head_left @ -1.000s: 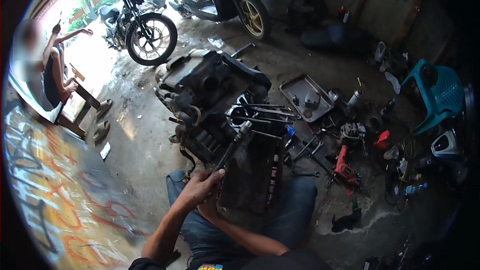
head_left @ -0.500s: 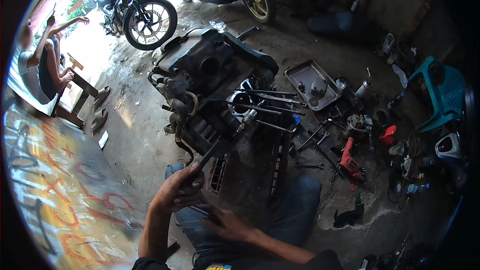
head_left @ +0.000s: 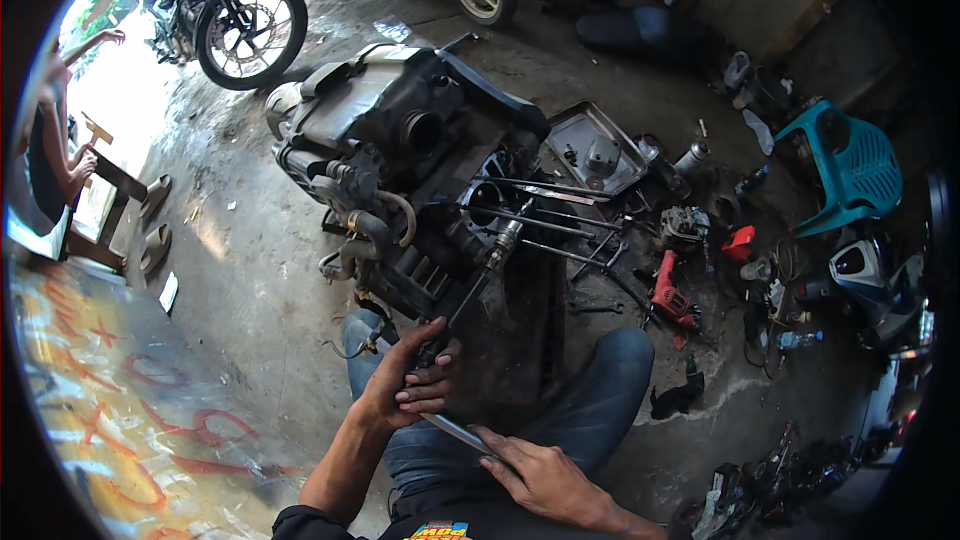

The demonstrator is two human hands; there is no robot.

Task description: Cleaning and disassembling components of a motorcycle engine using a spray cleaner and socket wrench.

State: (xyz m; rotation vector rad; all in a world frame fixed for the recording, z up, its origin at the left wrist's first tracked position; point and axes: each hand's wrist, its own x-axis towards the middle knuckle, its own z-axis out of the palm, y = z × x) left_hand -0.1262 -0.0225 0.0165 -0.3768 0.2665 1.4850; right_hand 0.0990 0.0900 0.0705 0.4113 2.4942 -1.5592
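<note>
Presently, from my distant seat, I see the left hand (head_left: pixel 410 380) closed around a long, dark metal shaft (head_left: pixel 468 302), which points far and slightly right, with a shiny metal cylinder (head_left: pixel 507 240) at its far end, near the grimy grey-and-black engine (head_left: pixel 390 105). The right hand (head_left: pixel 545 475) touches a smooth silver rod (head_left: pixel 455 430) at the near side of the left; whether it grips, I cannot tell. Right of the engine lie a rectangular metal tray (head_left: pixel 580 127) and, nearer, a red power drill (head_left: pixel 668 295)
</note>
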